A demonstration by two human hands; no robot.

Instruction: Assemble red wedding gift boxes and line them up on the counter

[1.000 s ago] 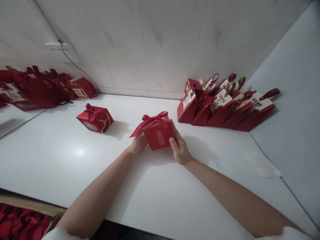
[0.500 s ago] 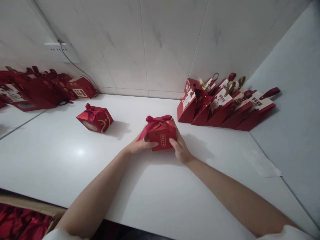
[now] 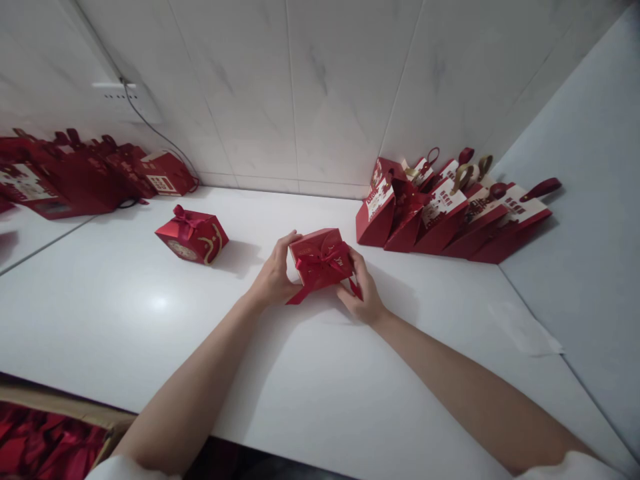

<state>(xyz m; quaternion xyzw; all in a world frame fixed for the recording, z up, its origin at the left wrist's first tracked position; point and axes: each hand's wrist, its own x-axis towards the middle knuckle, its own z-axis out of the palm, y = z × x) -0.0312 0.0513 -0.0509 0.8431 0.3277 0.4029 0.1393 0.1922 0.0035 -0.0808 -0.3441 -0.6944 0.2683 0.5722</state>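
A small red gift box (image 3: 315, 244) tied with a dark red ribbon bow is held between my two hands over the white table (image 3: 320, 373). Its ribboned top tilts toward me, and ribbon tails hang at its near side. My left hand (image 3: 277, 275) grips the left side, thumb low and fingers behind the upper left corner. On the right side, my right hand (image 3: 363, 292) wraps round the edge with its thumb beneath the near side. The fingertips behind the box are hidden. A second red gift box (image 3: 193, 237) with a bow and gold cord stands to the left.
Several red and white boxes with ribbon loops (image 3: 443, 207) stand in a row at the back right. More red boxes (image 3: 85, 177) line the back left by the wall. A carton (image 3: 117, 421) of red items sits below the front left edge. A cable (image 3: 155, 139) hangs from the socket.
The held box has been tipped toward me: its printed front faced me before, and now its bow-tied top does. My left thumb has moved off the front face.
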